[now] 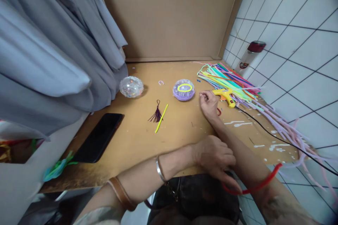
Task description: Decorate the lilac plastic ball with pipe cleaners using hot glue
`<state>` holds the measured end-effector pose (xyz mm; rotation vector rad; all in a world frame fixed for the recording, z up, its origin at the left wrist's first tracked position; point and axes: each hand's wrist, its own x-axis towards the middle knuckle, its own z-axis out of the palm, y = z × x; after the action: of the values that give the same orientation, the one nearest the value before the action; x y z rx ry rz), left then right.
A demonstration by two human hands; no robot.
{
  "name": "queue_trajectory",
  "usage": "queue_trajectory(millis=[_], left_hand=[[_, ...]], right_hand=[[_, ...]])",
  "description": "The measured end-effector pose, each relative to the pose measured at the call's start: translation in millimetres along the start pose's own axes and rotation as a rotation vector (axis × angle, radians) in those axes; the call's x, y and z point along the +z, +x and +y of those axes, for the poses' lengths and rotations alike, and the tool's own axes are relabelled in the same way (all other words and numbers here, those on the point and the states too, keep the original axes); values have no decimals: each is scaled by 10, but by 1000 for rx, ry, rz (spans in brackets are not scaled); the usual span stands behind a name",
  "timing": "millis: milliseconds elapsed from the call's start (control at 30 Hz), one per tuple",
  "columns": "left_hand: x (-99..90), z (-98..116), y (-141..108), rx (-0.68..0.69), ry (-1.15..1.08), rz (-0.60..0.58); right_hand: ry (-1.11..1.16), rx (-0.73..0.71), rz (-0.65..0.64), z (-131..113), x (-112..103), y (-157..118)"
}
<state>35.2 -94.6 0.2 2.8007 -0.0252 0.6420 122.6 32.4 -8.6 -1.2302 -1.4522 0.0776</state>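
The right hand point(208, 103) is curling beside a glue gun point(224, 95); apart from it, the left hand point(215, 154) is perhaps pinching a red pipe cleaner point(260, 186). Left of the right hand, one ball point(184, 95) is wearing a yellow ring point(185, 91); farther left, a plain ball point(131, 87) is sitting ringless.

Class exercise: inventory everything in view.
Table: one, tan, centre
Clear ball: one, speckled, left
Purple ball: one, yellow-ringed, centre
Tassel: one, dark, centre
Yellow strip: one, beside tassel
Curl: one, pink, between balls
Red curl: one, right
Phone: one, black, left
Tuft: one, green-blue, front left
Strip pile: many, multicoloured, right
Glue gun: one, yellow, right
Cable: one, black, right
Bottle: one, clear, red-lidded, right
Tiled wall: one, white, right
Panel: one, brown, back
Cloth: one, grey, left
Bangle: one, silver, left wrist
Strap: one, brown, left forearm
Left hand: one, bare, holding red strip
Right hand: one, bare, by glue gun
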Motion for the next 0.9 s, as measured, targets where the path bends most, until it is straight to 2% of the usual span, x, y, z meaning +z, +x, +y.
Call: queue_trajectory(millis=[100,333,533,633,733,900], left_hand=[[33,65,27,-11,37,-65],[89,65,33,-27,94,-87],[49,156,10,-135,58,-101],[-18,120,-22,-69,-18,-106],[-73,62,-46,-1,-97,-112],[-68,34,-55,11,-194,-71]], right_hand=[[-2,-23,8,-6,-6,4],[-20,-84,-1,-109,-25,11],[-55,-182,-56,-290,-86,-5],[-53,-184,-72,-303,-108,10],[-37,-138,7,-256,-143,66],[-11,32,303,-93,-273,242]])
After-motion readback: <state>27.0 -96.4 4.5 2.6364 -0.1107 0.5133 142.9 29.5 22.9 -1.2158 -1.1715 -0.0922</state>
